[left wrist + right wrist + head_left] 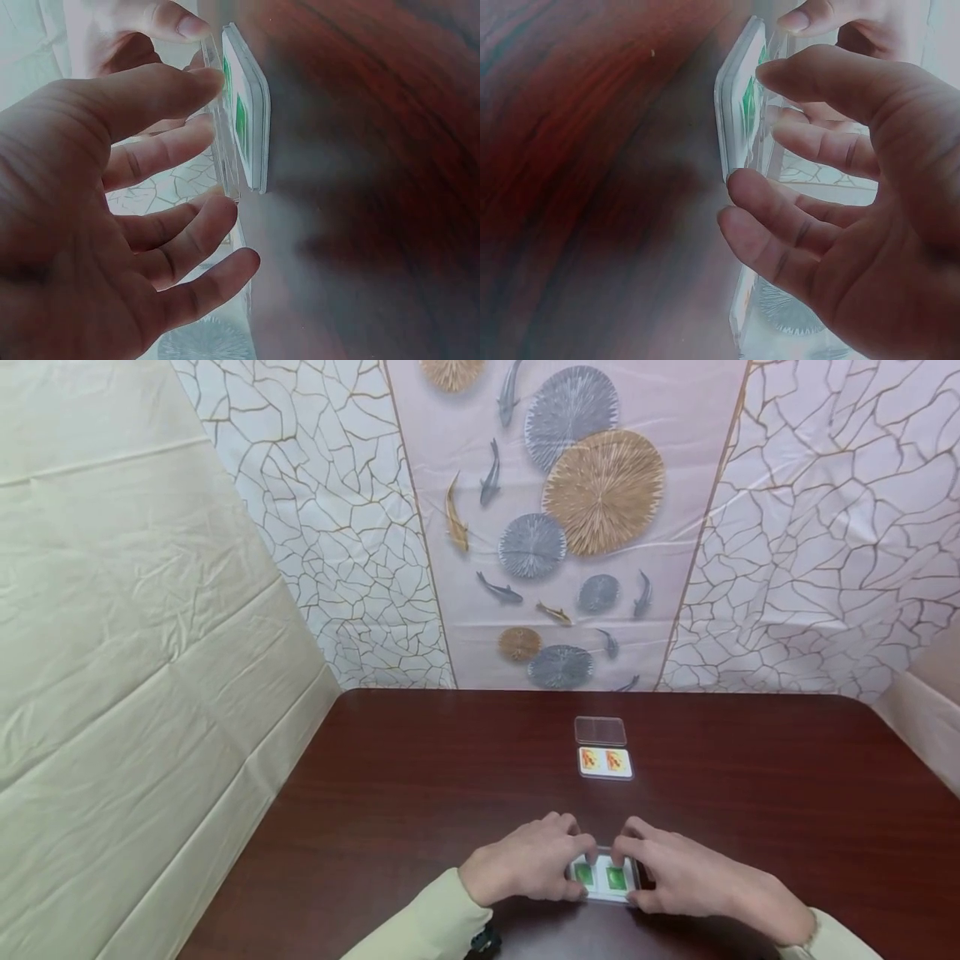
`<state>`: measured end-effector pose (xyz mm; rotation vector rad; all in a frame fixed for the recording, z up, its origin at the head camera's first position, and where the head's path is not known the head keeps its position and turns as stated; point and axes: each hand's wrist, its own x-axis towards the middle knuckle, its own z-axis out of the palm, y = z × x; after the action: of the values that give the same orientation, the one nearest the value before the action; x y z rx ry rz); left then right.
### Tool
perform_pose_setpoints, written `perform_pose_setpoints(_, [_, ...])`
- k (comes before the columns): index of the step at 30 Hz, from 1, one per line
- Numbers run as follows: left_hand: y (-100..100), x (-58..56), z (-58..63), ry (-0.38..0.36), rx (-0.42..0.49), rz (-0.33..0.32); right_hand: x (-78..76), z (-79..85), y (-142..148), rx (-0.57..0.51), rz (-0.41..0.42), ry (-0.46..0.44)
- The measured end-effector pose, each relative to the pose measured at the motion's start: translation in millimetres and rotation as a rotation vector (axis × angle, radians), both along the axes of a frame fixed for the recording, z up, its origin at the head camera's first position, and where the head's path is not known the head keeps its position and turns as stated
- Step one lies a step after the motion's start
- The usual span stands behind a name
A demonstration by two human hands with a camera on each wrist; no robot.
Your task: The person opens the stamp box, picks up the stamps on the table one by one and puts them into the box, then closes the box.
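A flat clear case [607,894] lies on the table in front of the person, with a white insert bearing two green pictures [617,878]. Close over it, a thin clear lid [223,161] stands slightly apart from the case in the left wrist view. My left hand [532,862] pinches the lid at its left end, thumb at the near edge and fingers at the far edge. At the right end, my right hand [686,872] pinches the same lid in a mirrored way. The fingers partly cover the case in the head view.
Farther back on the dark brown table [420,777] lies a similar case [605,763] with two orange-yellow pictures. Just behind that sits another clear lid [600,731]. Patterned cloth [525,610] hangs behind the table, and a pale cloth [187,693] runs along the left.
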<state>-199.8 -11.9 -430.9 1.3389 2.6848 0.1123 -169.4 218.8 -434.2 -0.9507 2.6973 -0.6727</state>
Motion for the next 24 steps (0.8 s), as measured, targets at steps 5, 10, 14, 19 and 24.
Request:
perform_pose_setpoints(5, [1.2, 0.6, -1.5, -0.014, -0.008, 0.003, 2.0, -3.1, 0.6, 0.001, 0.006, 0.027])
perform_pose_setpoints(10, [1.5, 0.8, -2.0, -0.017, -0.012, 0.001, 2.3, -4.6, 0.1, 0.013, 0.001, 0.051])
perform_pose_setpoints(14, [1.1, 0.7, -2.2, -0.016, -0.016, 0.001, 2.2, -5.2, -1.0, 0.017, -0.002, 0.051])
perform_pose_setpoints(19, [0.2, 1.5, -2.8, -0.021, -0.016, 0.012, 2.8, -6.1, -2.1, 0.019, -0.007, 0.066])
perform_pose_setpoints(24, [0.0, 2.9, -3.3, -0.012, -0.015, 0.016, 2.7, -6.7, -2.0, 0.02, -0.009, 0.07])
